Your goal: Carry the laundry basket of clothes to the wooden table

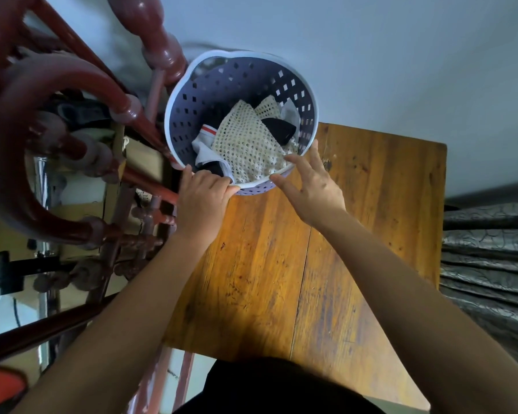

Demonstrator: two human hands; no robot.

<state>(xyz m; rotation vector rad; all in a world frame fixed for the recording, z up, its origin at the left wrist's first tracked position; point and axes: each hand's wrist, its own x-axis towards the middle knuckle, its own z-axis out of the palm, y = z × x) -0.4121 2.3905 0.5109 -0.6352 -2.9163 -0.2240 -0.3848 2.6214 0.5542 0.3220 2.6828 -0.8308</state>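
Note:
A round lavender laundry basket (192, 121) with perforated walls stands at the far left corner of the wooden table (356, 234), partly overhanging its edges. Inside lie clothes: a cream mesh garment (245, 144), a black piece and a white piece with a red stripe. My left hand (202, 198) grips the basket's near rim, fingers curled over it. My right hand (311, 189) hovers at the near rim with fingers spread; its fingertips are at the rim, holding nothing.
Dark red turned-wood furniture (72, 138) crowds the left side, touching the basket. A pale wall (401, 55) lies beyond the table. A grey patterned fabric (491, 264) runs along the table's right edge. Cardboard boxes sit under the furniture at left.

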